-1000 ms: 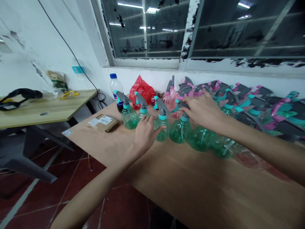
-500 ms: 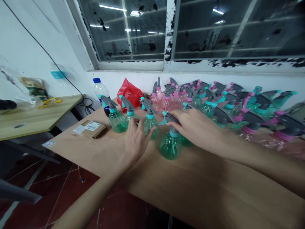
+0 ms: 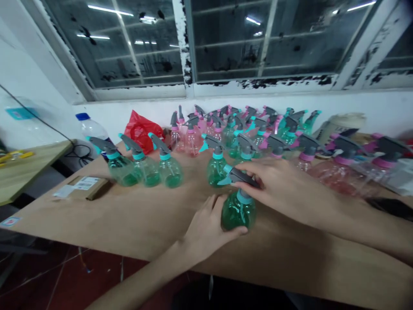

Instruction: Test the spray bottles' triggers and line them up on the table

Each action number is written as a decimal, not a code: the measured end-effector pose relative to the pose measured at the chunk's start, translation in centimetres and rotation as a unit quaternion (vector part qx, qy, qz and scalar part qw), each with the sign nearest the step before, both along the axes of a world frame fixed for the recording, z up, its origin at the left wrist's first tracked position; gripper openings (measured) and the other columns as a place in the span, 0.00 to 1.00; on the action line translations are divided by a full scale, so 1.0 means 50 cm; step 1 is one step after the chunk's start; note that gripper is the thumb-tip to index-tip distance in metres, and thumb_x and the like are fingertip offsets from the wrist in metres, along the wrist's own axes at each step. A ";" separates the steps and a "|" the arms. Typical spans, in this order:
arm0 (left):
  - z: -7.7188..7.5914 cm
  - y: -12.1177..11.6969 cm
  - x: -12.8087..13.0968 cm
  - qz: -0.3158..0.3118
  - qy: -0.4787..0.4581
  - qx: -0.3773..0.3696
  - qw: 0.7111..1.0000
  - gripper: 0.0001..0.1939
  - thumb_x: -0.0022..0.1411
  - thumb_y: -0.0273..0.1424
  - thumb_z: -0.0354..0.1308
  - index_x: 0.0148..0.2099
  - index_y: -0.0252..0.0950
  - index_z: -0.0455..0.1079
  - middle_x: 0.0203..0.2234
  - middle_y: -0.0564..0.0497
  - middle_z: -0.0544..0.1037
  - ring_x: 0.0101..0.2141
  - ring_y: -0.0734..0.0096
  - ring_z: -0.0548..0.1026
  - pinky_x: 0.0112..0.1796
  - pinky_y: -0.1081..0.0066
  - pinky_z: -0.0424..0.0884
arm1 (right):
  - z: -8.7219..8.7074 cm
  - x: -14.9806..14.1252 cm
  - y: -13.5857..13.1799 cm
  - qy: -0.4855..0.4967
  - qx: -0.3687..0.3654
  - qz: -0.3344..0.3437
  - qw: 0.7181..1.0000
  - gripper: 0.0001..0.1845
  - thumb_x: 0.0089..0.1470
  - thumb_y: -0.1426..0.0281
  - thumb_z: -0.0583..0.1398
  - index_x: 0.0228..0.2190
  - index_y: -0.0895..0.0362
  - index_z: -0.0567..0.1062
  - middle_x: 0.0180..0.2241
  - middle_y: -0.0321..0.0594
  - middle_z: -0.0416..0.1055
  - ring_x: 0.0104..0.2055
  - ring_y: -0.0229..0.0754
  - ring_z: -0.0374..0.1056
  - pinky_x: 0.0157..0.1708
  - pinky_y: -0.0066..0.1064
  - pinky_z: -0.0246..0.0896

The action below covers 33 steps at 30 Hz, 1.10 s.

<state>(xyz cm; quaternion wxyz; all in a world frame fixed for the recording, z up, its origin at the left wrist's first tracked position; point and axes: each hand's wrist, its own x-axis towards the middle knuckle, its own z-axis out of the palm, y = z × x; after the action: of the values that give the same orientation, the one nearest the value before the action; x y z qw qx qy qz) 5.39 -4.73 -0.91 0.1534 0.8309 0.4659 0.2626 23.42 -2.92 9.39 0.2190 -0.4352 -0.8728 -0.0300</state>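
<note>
A green spray bottle [image 3: 238, 211] with a grey and teal trigger head stands near the front of the wooden table [image 3: 135, 219]. My left hand [image 3: 208, 226] cups its round body from the left and below. My right hand [image 3: 277, 187] grips the grey trigger head from the right. Three more green spray bottles [image 3: 145, 170] stand in a row to the left, apart from my hands. Another green bottle [image 3: 216, 168] stands just behind the held one.
Several pink and green spray bottles [image 3: 258, 133] crowd the back of the table below the window. A red plastic bag [image 3: 140, 131], a water bottle [image 3: 92, 129] and a flat cardboard packet [image 3: 85, 187] lie at the left. A second table [image 3: 19, 172] stands at far left.
My right hand has drawn one green bottle out of the row toward the table's front. My left hand left the other bottles and came onto this bottle's body. The view swung right.
</note>
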 end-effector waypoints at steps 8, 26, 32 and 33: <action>-0.015 0.025 0.112 -0.041 -0.003 -0.019 0.999 0.38 0.55 0.45 0.63 0.62 0.41 0.52 0.50 0.43 0.70 0.51 0.47 0.69 0.47 0.50 0.68 | -0.073 0.180 -0.012 0.151 -0.137 0.019 0.979 0.29 0.49 0.53 0.62 0.51 0.51 0.67 0.45 0.41 0.73 0.48 0.48 0.69 0.43 0.38 0.65; -0.065 0.103 0.190 -0.182 0.023 -0.033 0.982 0.49 0.47 0.49 0.67 0.65 0.42 0.48 0.56 0.41 0.65 0.56 0.49 0.64 0.54 0.49 0.63 | -0.191 0.231 0.040 0.396 -0.113 0.043 0.910 0.08 0.52 0.68 0.59 0.37 0.50 0.69 0.31 0.34 0.69 0.31 0.41 0.67 0.33 0.34 0.65; -0.077 0.134 0.159 -0.231 0.045 -0.001 0.972 0.39 0.52 0.43 0.65 0.61 0.37 0.55 0.56 0.42 0.65 0.57 0.54 0.62 0.57 0.53 0.59 | -0.193 0.217 0.065 0.415 -0.143 0.084 0.895 0.15 0.46 0.74 0.56 0.39 0.50 0.70 0.33 0.34 0.71 0.30 0.40 0.66 0.32 0.34 0.64; -0.076 0.137 0.157 -0.230 0.047 0.003 0.972 0.38 0.51 0.43 0.64 0.60 0.37 0.56 0.55 0.42 0.66 0.57 0.54 0.62 0.56 0.53 0.59 | -0.188 0.215 0.067 0.417 -0.156 0.097 0.890 0.16 0.46 0.74 0.56 0.39 0.50 0.70 0.33 0.35 0.72 0.29 0.39 0.66 0.31 0.34 0.64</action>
<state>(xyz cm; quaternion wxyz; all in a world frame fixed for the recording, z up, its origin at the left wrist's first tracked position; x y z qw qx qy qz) 13.24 2.11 -4.72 0.1853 0.9275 0.2685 0.1823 34.18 0.44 -0.01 0.4943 -0.3490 -0.7324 0.3123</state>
